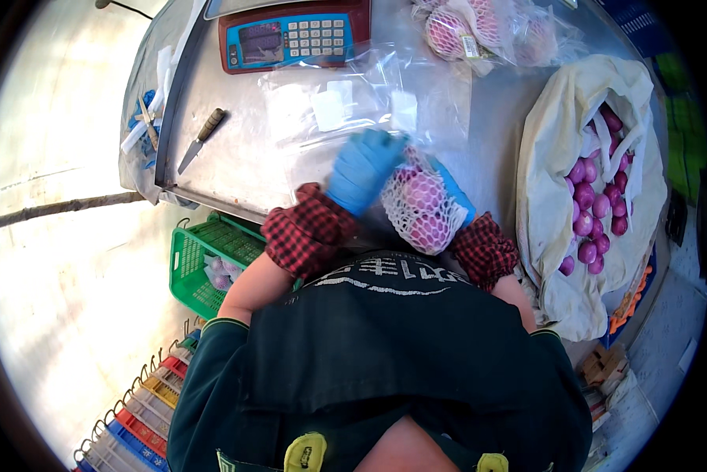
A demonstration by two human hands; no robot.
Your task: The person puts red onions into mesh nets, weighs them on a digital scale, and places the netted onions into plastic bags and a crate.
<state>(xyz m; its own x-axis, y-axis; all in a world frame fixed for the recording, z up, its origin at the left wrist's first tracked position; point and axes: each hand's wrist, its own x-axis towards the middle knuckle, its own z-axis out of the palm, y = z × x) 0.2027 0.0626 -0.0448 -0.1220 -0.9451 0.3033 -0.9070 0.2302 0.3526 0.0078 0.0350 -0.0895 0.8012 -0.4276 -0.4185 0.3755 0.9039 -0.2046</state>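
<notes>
A white net bag of red onions (423,200) hangs close to my apron, above the table's near edge. My left hand (361,171), in a blue glove, has its fingers curled at the bag's gathered upper end; the fingertips are slightly blurred. Most of my right hand (457,190), gloved too, is hidden behind the net, wrapped along its right side. Just beyond both hands, clear plastic bags (361,102) with white labels lie flat on the metal table (247,157).
A knife (202,140) lies at left, below a blue-and-red weighing scale (294,41). Netted onions (479,31) in plastic sit far right. A white cloth sack (546,157) holding loose onions stands at right. A green crate (192,271) is below the table's left edge.
</notes>
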